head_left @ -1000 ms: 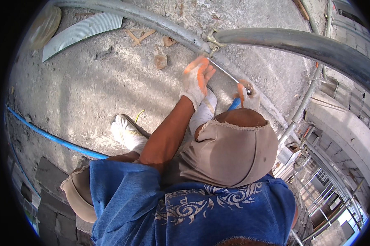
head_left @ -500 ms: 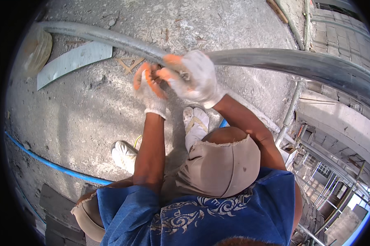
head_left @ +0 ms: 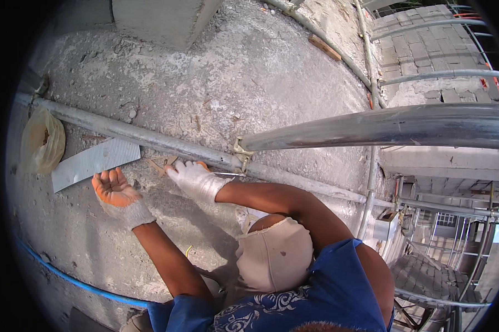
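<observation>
My left hand, in a white glove with an orange palm, is raised beside a ribbed metal sheet. Its fingers are loosely curled and apart, with nothing in them. My right hand, gloved the same way, is closed low beside the long grey pipe. A thin shiny metal rod, like a spanner handle, runs from under this hand to a metal scaffold clamp; the fingers' hold on it is mostly hidden. At the clamp, a second steel pipe meets the long one.
The ribbed sheet and a yellowish plastic bag lie at left. Wood scraps are near my right hand. A blue hose crosses lower left. Scaffold pipes and block walls stand right.
My hands were close together at the pipe joint. The left has moved away to the left and opened; the right has moved left along the pipe. The view has shifted, uncovering the clamp.
</observation>
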`<action>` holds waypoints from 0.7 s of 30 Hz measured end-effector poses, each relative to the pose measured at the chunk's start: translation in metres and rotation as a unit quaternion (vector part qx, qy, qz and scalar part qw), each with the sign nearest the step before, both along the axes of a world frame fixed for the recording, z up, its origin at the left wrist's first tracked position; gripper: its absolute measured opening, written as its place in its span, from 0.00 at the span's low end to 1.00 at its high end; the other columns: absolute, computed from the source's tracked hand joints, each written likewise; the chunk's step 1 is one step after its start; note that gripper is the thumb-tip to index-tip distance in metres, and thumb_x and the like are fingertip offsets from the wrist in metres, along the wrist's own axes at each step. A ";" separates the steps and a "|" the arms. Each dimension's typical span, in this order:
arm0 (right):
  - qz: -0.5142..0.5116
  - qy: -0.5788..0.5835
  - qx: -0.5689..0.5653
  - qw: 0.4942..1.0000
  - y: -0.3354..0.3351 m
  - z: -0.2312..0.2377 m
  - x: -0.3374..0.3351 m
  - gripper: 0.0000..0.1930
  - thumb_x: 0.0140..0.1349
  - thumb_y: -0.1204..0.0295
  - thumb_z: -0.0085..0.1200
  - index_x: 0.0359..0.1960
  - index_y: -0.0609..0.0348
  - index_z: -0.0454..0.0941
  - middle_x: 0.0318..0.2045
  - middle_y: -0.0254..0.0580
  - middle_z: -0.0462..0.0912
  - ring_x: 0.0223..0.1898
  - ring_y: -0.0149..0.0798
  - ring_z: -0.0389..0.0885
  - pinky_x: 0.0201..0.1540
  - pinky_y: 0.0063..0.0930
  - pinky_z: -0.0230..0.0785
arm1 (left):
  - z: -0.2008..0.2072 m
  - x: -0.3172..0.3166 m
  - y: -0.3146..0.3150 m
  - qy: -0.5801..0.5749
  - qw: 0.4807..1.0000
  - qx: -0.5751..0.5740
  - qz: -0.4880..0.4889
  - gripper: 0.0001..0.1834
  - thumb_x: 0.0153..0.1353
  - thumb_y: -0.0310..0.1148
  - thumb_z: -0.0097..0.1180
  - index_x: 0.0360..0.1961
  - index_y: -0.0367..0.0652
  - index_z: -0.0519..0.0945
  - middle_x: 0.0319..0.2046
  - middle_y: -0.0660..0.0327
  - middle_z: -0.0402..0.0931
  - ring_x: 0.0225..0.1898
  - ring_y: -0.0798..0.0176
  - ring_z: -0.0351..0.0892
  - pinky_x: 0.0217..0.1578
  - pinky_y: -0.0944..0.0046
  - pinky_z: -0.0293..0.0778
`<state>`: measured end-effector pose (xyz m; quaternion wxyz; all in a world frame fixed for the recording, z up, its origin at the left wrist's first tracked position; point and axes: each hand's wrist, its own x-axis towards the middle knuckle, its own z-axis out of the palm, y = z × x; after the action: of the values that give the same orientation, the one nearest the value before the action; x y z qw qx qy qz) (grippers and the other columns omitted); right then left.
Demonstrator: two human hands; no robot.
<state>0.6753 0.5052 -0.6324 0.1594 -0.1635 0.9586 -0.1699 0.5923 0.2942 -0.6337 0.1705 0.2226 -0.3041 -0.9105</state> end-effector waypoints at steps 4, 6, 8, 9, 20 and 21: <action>-0.019 -0.028 0.057 0.998 0.021 0.020 0.009 0.27 0.61 0.76 0.57 0.64 0.60 0.65 0.38 0.51 0.83 0.40 0.55 0.86 0.41 0.50 0.78 | 0.008 0.010 0.052 -0.065 0.995 -0.077 0.001 0.12 0.71 0.39 0.59 0.37 0.44 0.71 0.28 0.67 0.69 0.23 0.69 0.67 0.34 0.62 0.80; 0.001 -0.038 0.057 0.998 0.027 0.021 0.005 0.28 0.61 0.76 0.57 0.63 0.61 0.65 0.39 0.52 0.84 0.40 0.54 0.88 0.39 0.50 0.80 | 0.009 0.013 0.063 -0.071 0.992 -0.101 -0.020 0.15 0.70 0.40 0.60 0.42 0.41 0.71 0.31 0.65 0.71 0.26 0.67 0.70 0.37 0.60 0.81; 0.011 -0.067 0.056 0.996 0.031 0.019 -0.001 0.27 0.61 0.77 0.56 0.63 0.61 0.66 0.40 0.52 0.84 0.39 0.54 0.88 0.38 0.50 0.80 | 0.007 0.014 0.063 -0.105 0.991 -0.086 -0.005 0.15 0.68 0.37 0.62 0.42 0.36 0.72 0.32 0.61 0.73 0.26 0.66 0.74 0.34 0.58 0.83; 0.022 -0.084 0.058 0.995 0.032 0.018 -0.003 0.27 0.61 0.77 0.55 0.63 0.61 0.66 0.41 0.52 0.84 0.39 0.55 0.88 0.38 0.50 0.80 | 0.006 0.013 0.061 -0.081 0.992 -0.092 -0.012 0.15 0.66 0.35 0.63 0.42 0.34 0.73 0.32 0.59 0.74 0.27 0.65 0.76 0.33 0.58 0.84; -0.010 0.009 0.010 1.000 0.033 0.017 0.010 0.14 0.62 0.76 0.51 0.49 0.63 0.73 0.37 0.53 0.85 0.38 0.56 0.88 0.36 0.50 0.79 | 0.006 0.013 0.046 -0.116 0.989 -0.088 -0.018 0.15 0.71 0.40 0.59 0.45 0.39 0.73 0.31 0.64 0.73 0.28 0.66 0.74 0.39 0.59 0.82; -0.036 0.008 -0.004 0.999 0.032 0.019 0.010 0.13 0.62 0.76 0.51 0.48 0.62 0.73 0.36 0.52 0.85 0.36 0.56 0.88 0.35 0.49 0.79 | 0.008 0.013 0.047 -0.096 0.991 -0.092 -0.033 0.15 0.71 0.40 0.59 0.44 0.39 0.73 0.31 0.64 0.73 0.28 0.66 0.75 0.39 0.59 0.83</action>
<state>0.6852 0.5373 -0.6136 0.1453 -0.1313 0.9643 -0.1784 0.6050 0.3411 -0.6260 0.1297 0.2816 -0.4086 -0.8584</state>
